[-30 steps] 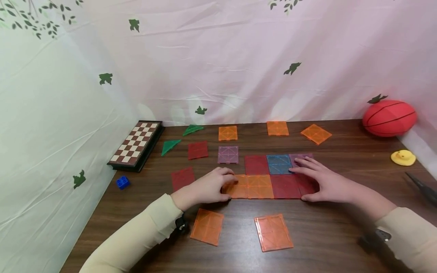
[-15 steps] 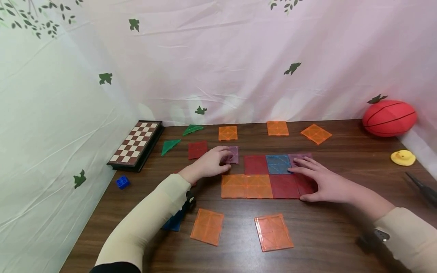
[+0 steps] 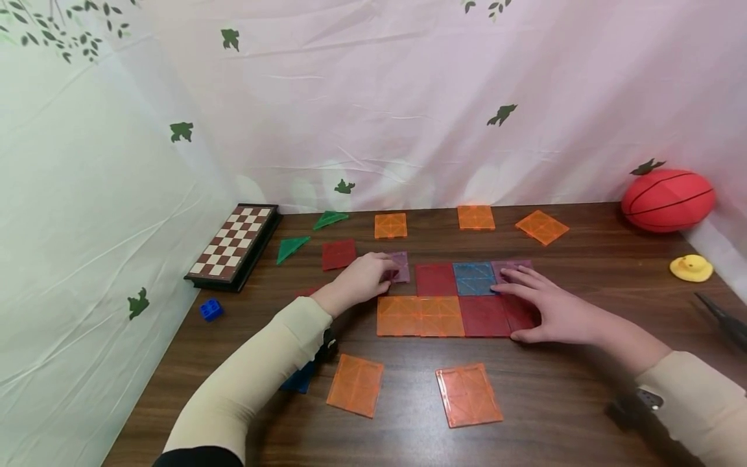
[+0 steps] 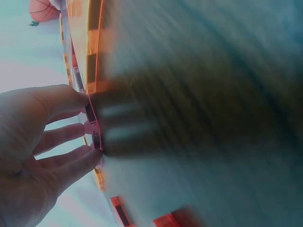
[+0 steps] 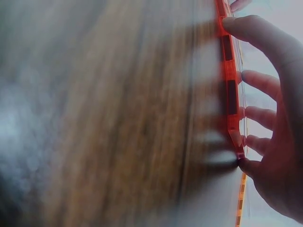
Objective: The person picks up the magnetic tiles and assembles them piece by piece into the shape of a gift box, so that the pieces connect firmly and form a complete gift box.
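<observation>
My left hand (image 3: 363, 277) grips a purple magnetic tile (image 3: 400, 266) by its edges, and part of that tile is hidden under the fingers. In the left wrist view the thumb and fingers reach round the purple tile (image 4: 96, 135), low over the table. Right of it lies a flat block of joined square tiles: two orange ones (image 3: 420, 316) and two red ones (image 3: 486, 316) in the near row, with red, blue (image 3: 473, 279) and purple squares behind. My right hand (image 3: 557, 311) rests on the block's right end, thumb at the near red edge, fingers spread over the tiles.
Two loose orange tiles (image 3: 356, 384) lie in front, more orange ones (image 3: 475, 217) at the back. Red (image 3: 338, 255) and green triangle tiles (image 3: 293, 249) lie left. A chessboard (image 3: 233, 246), blue brick (image 3: 211, 309), red ball (image 3: 668, 200) and rubber duck (image 3: 691, 268) stand around.
My left hand has left the orange tiles and moved back to the loose purple tile, which has shifted slightly right and turned. My right hand has stayed on the block.
</observation>
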Demonstrator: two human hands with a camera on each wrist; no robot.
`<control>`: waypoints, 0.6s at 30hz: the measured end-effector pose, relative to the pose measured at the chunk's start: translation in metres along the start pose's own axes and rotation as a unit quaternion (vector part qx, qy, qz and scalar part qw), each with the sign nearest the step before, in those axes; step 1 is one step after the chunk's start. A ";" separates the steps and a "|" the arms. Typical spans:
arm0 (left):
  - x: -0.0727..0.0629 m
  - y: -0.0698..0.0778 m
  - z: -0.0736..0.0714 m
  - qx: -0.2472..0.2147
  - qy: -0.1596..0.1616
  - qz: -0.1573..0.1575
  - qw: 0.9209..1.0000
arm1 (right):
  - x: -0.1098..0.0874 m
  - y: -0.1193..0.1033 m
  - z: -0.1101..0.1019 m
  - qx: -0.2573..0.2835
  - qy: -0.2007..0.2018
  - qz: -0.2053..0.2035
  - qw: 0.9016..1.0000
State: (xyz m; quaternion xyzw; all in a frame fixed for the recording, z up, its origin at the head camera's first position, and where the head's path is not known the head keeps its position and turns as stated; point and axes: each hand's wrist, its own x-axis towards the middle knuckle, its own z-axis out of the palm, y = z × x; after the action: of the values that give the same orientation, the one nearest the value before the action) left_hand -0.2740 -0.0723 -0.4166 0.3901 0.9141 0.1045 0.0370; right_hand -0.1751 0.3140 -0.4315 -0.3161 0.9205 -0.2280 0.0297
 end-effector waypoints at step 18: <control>-0.014 0.014 0.000 -0.027 -0.018 -0.010 0.999 | 0.002 -0.002 0.001 0.001 -0.004 0.010 1.000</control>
State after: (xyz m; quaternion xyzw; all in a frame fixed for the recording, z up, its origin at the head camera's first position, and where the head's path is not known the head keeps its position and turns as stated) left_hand -0.2547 -0.0727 -0.4139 0.3815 0.9141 0.1212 0.0651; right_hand -0.1750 0.3106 -0.4313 -0.3080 0.9232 -0.2271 0.0353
